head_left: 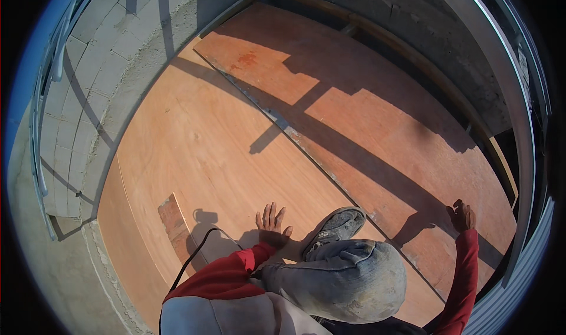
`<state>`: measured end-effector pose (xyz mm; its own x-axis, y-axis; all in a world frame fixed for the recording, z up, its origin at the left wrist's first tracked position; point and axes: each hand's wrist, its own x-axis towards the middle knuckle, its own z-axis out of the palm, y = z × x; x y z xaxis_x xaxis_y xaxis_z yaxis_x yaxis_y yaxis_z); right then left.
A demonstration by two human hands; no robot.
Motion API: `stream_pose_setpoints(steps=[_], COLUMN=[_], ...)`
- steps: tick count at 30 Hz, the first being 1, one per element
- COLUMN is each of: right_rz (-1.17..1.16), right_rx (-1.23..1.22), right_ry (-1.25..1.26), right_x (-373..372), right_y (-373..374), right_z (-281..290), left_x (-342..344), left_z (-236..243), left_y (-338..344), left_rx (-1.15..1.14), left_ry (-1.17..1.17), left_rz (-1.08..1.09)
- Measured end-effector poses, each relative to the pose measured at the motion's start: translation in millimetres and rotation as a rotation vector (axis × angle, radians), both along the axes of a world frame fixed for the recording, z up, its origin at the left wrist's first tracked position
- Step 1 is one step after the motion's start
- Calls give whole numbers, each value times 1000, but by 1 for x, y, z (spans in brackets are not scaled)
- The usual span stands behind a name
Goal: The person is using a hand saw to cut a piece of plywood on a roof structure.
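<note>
My left hand [272, 224], in a red sleeve, is open with spread fingers over the pale plywood sheet [194, 140]; it appears to rest on the wood. Just right of it is my shoe [337, 224], below which my bent knee in worn jeans [354, 282] juts forward. Off to the right, my right hand [463, 216] hovers over or touches the reddish plywood panel [389, 140]. Its fingers are loosely bent and apart, and nothing shows in them. A dark seam [306, 152] runs diagonally between the two sheets.
A short stained board strip [173, 224] lies left of my left hand, near a black cord [193, 257]. Grey block wall [88, 75] borders the left side. Timber framing [407, 49] shows behind the reddish panel, with a curved-looking metal beam [501, 58] at right.
</note>
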<state>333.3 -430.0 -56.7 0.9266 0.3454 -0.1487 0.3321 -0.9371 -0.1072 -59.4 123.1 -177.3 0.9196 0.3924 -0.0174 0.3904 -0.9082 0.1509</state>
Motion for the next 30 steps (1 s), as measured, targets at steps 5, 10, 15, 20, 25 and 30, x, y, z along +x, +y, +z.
stream_pose_setpoints(steps=[5, 10, 15, 20, 25, 30], right_rz=[-92, -542, -1019, -1251, -1146, -1121], right_rx=[108, 320, 356, -134, -342, -401], right_ry=[-54, 235, 265, 255, 208, 163], right_x=[44, 14, -96, -230, -252, -280], right_y=[15, -121, -253, -422, -453, -473], right_z=[85, 64, -51, -96, -137, -168], left_x=[-2, 12, 3, 48, 169, 275], left_z=[2, 14, 14, 6, 18, 16], left_y=[3, -4, 3, -16, 4, 29], left_rx=[38, 75, 180, 125, -296, -1140], left_ry=[49, -82, -43, -157, -442, -527], left_rz=[-12, -73, -58, 34, 626, 990])
